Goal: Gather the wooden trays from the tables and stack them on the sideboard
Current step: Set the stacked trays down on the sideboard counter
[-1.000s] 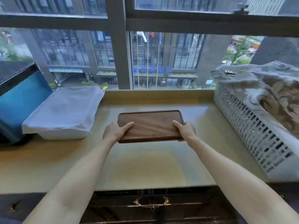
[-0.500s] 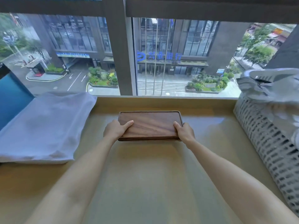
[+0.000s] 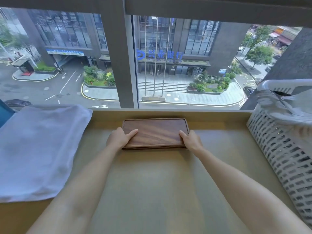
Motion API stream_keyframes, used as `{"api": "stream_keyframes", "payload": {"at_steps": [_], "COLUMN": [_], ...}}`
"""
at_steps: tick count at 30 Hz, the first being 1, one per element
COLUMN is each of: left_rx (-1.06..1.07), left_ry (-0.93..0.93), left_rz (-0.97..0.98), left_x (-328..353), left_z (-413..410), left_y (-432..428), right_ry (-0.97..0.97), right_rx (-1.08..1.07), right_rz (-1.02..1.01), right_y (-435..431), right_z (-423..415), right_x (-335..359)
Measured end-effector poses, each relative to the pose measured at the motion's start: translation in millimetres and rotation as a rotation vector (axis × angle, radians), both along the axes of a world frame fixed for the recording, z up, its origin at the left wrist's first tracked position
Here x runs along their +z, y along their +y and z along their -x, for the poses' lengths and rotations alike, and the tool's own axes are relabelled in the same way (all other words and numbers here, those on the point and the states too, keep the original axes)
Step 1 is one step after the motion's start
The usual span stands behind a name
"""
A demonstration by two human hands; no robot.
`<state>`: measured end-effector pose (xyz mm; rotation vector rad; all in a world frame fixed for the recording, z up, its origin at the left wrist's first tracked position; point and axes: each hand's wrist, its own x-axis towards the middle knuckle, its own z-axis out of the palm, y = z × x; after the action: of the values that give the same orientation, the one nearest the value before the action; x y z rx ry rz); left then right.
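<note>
A dark wooden tray (image 3: 155,131), rectangular with rounded corners, lies flat on the pale wooden sideboard top (image 3: 152,183), close to the window ledge. A second edge line shows under its near side, so it looks like a stack of two trays. My left hand (image 3: 119,138) grips the near left corner, thumb on top. My right hand (image 3: 190,140) grips the near right corner the same way. The fingers under the edges are hidden.
A folded white towel (image 3: 37,149) covers the left part of the sideboard. A white perforated laundry basket (image 3: 283,154) with cloth in it stands at the right. A large window with a grey frame post (image 3: 116,65) rises just behind the tray.
The tray has moved away from me toward the window and now rests flat on the sideboard. Both hands kept their hold, and my view has moved forward over the surface.
</note>
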<state>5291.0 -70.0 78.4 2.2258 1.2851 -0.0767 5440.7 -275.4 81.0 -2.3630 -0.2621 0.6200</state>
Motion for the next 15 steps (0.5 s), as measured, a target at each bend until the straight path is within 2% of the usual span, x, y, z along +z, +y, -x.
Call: {"api": "stream_keyframes", "payload": {"at_steps": [10, 15], "left_rx": [0.004, -0.028], "left_ry": [-0.017, 0.027], "left_rz": [0.037, -0.035], "left_x": [-6.0, -5.3], "left_z": [-21.8, -22.3], "left_y": [20.0, 21.8], "right_ry": [-0.015, -0.066], "right_rx": [-0.022, -0.021], "right_rz": [0.06, 0.1], "right_y": [18.7, 21.5], "right_z": [-18.0, -19.3], "right_x": [-7.4, -8.0]}}
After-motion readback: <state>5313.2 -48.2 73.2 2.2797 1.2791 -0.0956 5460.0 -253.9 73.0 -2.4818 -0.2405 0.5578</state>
